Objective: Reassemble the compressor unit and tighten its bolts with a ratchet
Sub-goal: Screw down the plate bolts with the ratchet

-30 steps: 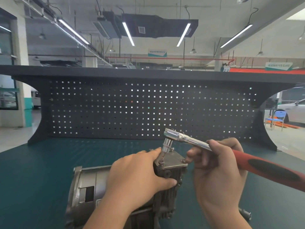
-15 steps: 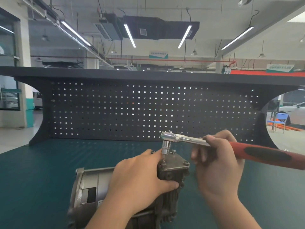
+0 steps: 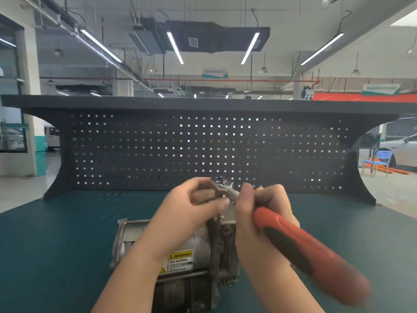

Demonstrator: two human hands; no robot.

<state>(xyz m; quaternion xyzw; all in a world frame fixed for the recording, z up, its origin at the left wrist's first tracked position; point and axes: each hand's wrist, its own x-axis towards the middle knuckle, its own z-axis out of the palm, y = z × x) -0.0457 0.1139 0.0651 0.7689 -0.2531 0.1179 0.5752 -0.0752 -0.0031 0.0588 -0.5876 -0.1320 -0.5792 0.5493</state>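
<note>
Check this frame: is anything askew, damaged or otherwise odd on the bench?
Nothing stands out. The compressor lies on its side on the green mat, casing scuffed but with no clear break. Both hands are raised above it: the right hand grips the ratchet, and the left hand fingers its head.

Compressor (image 3: 180, 251) on bench (image 3: 56, 245) — pegboard (image 3: 203, 150) behind
</note>
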